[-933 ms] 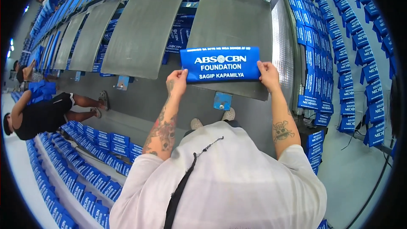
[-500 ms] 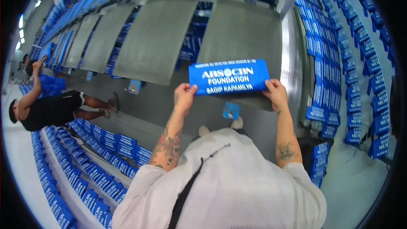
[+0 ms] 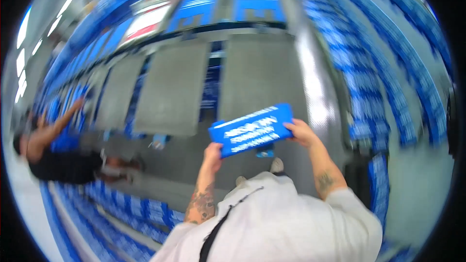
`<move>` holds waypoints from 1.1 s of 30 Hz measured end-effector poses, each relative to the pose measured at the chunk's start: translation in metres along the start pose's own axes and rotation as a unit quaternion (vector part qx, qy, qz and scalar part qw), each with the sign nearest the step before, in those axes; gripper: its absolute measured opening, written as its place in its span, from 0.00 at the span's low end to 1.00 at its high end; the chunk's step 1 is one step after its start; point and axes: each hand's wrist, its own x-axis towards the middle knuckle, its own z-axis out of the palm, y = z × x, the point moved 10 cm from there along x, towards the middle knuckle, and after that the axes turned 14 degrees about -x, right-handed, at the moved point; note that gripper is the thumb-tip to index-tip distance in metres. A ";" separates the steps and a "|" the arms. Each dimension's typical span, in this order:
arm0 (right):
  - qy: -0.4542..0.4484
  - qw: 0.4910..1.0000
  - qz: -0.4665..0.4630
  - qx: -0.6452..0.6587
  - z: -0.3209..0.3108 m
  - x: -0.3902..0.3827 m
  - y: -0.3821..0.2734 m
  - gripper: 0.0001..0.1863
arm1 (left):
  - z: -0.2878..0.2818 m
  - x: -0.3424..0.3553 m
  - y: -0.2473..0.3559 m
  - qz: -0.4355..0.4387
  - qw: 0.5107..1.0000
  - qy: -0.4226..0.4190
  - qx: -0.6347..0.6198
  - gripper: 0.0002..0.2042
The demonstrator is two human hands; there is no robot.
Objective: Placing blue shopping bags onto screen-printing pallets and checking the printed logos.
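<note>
A folded blue fabric piece [image 3: 252, 128] with white print is stretched between my two hands, its right end higher than its left. My left hand [image 3: 212, 156] pinches its lower left corner. At the right end, my right hand [image 3: 302, 132] grips the edge with fingers and thumb. The piece is held in the air in front of my body, over the floor and close to the near end of a grey flat board [image 3: 259, 77]. Motion blurs the print.
More grey boards [image 3: 172, 87] stand in a row to the left. Flat blue pieces [image 3: 257, 5] lie on boards beyond. Long rows of blue printed pieces [image 3: 364, 92] line the right side, others [image 3: 131, 208] the lower left. A person in black [image 3: 63, 165] reaches toward the boards at left.
The blue piece and both my hands sit lower in view, and the piece has tilted, right end up. The whole view has shifted. The other person's arms now reach toward the boards.
</note>
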 end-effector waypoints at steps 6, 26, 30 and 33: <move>0.081 0.982 -0.150 -0.082 -0.014 -0.011 -0.026 0.17 | 0.021 -0.012 0.049 0.077 0.993 -0.083 0.023 0.13; 0.281 0.941 -0.088 0.167 0.067 -0.127 0.067 0.14 | 0.185 -0.016 0.164 0.143 0.835 -0.389 0.363 0.11; 0.255 0.947 -0.062 0.188 0.079 -0.122 0.078 0.15 | 0.197 -0.002 0.156 0.149 0.831 -0.386 0.372 0.10; 0.278 0.940 -0.048 0.190 0.081 -0.117 0.087 0.15 | 0.210 0.015 0.148 0.159 0.817 -0.387 0.396 0.08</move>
